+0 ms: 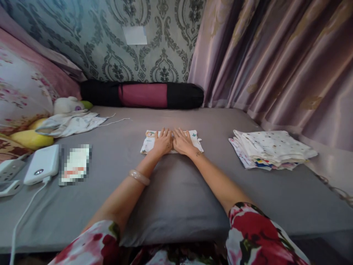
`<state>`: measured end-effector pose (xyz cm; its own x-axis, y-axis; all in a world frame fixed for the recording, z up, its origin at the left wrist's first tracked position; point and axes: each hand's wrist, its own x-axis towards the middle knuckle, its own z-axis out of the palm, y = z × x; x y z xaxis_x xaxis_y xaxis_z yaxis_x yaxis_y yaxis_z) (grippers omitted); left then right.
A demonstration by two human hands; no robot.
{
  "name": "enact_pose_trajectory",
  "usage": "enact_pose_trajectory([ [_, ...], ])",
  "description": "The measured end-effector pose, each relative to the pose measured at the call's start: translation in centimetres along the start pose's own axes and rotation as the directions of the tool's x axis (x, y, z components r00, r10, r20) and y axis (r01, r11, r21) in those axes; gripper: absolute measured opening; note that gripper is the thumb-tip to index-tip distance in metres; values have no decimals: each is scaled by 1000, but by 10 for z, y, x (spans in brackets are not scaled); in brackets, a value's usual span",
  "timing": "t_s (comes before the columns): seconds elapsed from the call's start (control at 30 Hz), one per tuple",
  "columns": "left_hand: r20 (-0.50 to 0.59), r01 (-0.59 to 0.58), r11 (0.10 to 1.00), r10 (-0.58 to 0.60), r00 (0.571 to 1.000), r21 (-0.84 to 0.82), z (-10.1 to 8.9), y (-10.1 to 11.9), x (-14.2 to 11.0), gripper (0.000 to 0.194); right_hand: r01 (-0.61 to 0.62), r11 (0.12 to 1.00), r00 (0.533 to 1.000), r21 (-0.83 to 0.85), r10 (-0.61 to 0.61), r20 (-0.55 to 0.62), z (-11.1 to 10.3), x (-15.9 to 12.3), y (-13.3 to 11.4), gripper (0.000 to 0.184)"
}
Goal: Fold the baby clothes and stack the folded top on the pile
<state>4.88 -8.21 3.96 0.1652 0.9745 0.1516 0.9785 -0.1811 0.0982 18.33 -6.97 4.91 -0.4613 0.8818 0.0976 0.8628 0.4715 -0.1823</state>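
Observation:
A small folded white cloth point(195, 138) with a printed pattern lies on the grey bed sheet point(176, 195), in front of me. My left hand point(163, 141) rests flat on its left half, fingers stretched out and a bangle on the wrist. Beside it, my right hand point(182, 142) presses flat on the right half with the fingers spread. The two hands nearly touch at the thumbs, and they cover the middle of the cloth. Away to the right sits a stack of folded printed cloths point(273, 147).
At the left are a white power bank point(42, 165) with a cable, a power strip point(11, 170), a blurred-out flat item point(75, 164) and a crumpled cloth point(74, 123) by a plush toy point(67, 105). A black and maroon bolster point(143, 95) lies along the patterned wall; curtains point(275, 66) hang right.

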Motion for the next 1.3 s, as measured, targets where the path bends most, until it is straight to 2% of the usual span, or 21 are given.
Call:
enact_pose_trajectory([
  [0.2, 28, -21, 999, 20, 999, 34, 19, -7, 2, 57, -10, 1000, 997, 7, 9, 76, 10, 0, 3, 59],
  [0.7, 137, -13, 1000, 16, 990, -22, 20, -9, 7, 57, -34, 996, 984, 77, 20, 179, 11, 6, 9, 60],
  [0.8, 123, -18, 999, 22, 992, -33, 18, -10, 8, 56, -31, 997, 985, 75, 18, 174, 8, 8, 11, 58],
  [0.93, 38, -19, 999, 20, 999, -28, 21, -12, 11, 56, -34, 999, 995, 39, 30, 93, 7, 9, 15, 57],
  [1.1, 111, -46, 998, 50, 993, -33, 25, -14, 14, 56, -8, 1000, 994, 19, 6, 113, 13, 10, 16, 56],
  [1.3, 71, -21, 999, 24, 997, -45, 20, -15, 11, 56, -48, 998, 995, 29, 45, 87, 11, 8, 18, 57],
])
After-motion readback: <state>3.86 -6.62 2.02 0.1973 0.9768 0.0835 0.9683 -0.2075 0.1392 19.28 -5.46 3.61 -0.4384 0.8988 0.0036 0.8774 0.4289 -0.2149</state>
